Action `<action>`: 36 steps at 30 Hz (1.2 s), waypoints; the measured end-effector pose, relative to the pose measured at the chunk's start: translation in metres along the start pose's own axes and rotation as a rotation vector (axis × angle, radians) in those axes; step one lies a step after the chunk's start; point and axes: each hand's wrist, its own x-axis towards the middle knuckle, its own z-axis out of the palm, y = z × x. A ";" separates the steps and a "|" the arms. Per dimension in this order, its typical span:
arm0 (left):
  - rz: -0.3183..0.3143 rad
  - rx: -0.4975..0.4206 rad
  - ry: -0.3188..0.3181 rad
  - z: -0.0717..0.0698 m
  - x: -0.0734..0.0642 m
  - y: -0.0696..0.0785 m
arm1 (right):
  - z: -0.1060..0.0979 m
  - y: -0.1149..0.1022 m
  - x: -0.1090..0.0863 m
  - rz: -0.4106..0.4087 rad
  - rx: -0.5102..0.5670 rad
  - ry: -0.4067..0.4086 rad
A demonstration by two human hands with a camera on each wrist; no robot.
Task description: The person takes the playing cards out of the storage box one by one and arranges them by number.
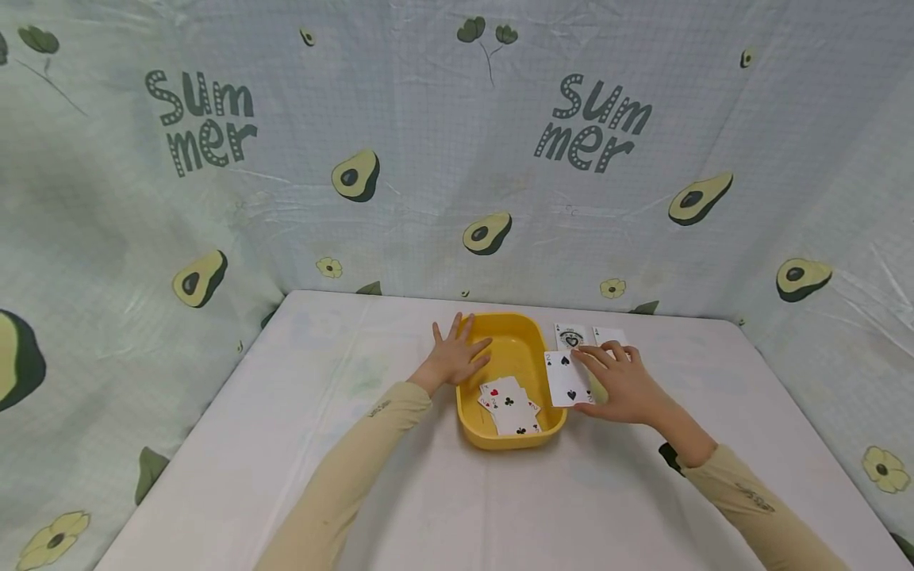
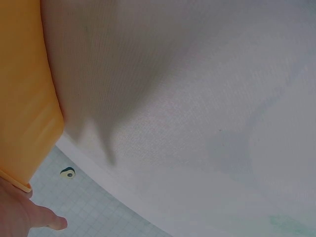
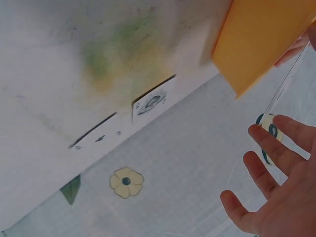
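In the head view my right hand [image 1: 620, 385] pinches a playing card, the two of spades [image 1: 568, 381], by its right side. The card is face up over the right rim of a yellow plastic bin [image 1: 512, 442]. Edge-on, the same card [image 3: 286, 79] shows as a thin white strip in the right wrist view. My left hand [image 1: 451, 357] has its fingers spread at the bin's left rim. Inside the bin, toward the near end, lies a small overlapping pile of cards [image 1: 508, 411], with a two of clubs on top.
Behind my right hand, two face-up cards lie side by side on the white table [image 1: 357, 349]: one with an ornate emblem [image 3: 153, 101] and a plainer one [image 3: 98, 136], partly covered in the head view. An avocado-print cloth [image 1: 421, 182] hangs beyond the table's far edge.
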 end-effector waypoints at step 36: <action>-0.002 0.003 0.014 0.000 -0.001 0.001 | 0.044 0.047 -0.001 0.025 -0.019 -0.052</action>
